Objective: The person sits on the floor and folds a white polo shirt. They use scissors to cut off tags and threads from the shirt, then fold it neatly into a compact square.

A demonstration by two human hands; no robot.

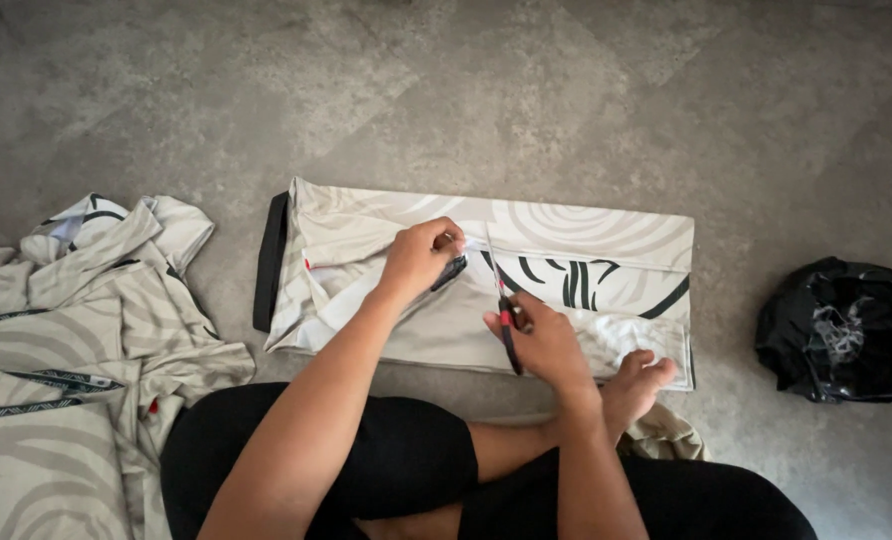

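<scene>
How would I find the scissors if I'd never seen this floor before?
Look at the folded beige swirl-patterned garment lying flat in the middle of the grey floor. The right hand rests on its near edge, holding the scissors. They are the only thin metal thing there, with dark and red handles and blades pointing away toward the left hand.

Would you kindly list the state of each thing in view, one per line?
Folded garment: lying flat on the floor, folded, spread before the person.
Scissors: held in the right hand, blades pointing away over the garment.
Left hand: closed, pinching a small dark piece on the garment.
Pile of garments: crumpled, heaped at the left.
Black plastic bag: crumpled, on the floor at the right.
</scene>
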